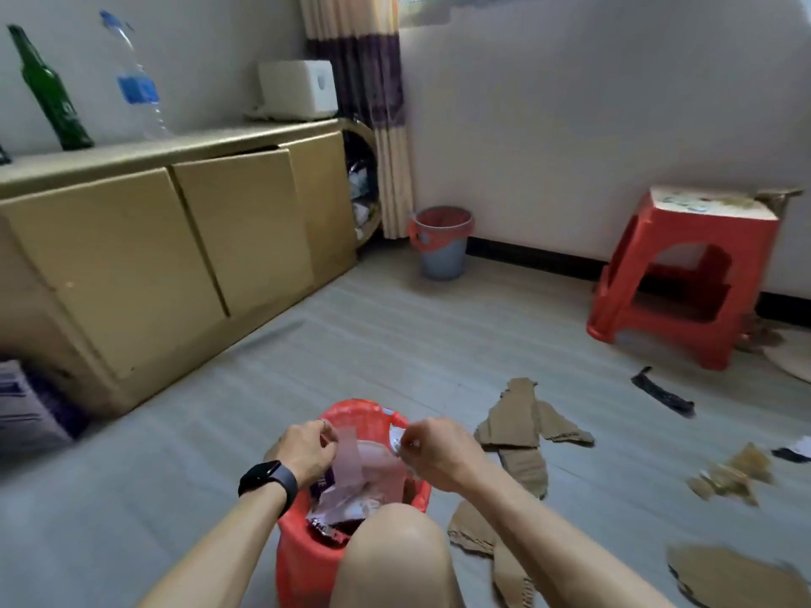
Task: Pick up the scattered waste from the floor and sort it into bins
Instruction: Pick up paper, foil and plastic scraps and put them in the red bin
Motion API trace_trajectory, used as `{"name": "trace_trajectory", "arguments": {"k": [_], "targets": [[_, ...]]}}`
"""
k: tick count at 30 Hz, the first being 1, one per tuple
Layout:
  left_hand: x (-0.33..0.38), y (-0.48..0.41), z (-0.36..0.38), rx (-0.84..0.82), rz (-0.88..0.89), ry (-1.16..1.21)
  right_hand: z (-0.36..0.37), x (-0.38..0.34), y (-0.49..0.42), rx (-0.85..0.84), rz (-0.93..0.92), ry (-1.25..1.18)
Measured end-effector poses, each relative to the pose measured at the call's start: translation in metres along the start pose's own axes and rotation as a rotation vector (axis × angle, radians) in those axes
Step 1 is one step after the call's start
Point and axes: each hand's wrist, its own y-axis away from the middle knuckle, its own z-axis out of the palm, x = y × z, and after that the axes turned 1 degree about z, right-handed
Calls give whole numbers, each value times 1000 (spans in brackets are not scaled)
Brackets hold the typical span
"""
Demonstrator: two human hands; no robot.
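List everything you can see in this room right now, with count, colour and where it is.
Plastic waste bin: one, red, floor between the knees, holding wrappers.
Lined bucket bin: one, grey, by the curtain.
Plastic stool: one, red, right wall.
Torn cardboard pieces: several, brown, floor right.
Black strip: one, floor near stool.
Glass bottle: one, green, on cabinet.
Plastic water bottle: one, clear, on cabinet.
Low cabinet: one, tan, left.
Left hand, right hand: holding pale wrappers over the red bin.
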Motion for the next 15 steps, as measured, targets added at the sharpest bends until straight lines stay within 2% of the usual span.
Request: {"name": "trace_trajectory", "arguments": {"k": [4, 8, 15], "targets": [[-13, -2, 1, -81, 24, 21, 18, -5, -9, -8, 8, -9], [2, -11, -7, -98, 65, 34, -6, 6, -1, 57, 12, -31], [116, -14, -11, -128, 357, 30, -82, 80, 57, 214, 94, 47]]}}
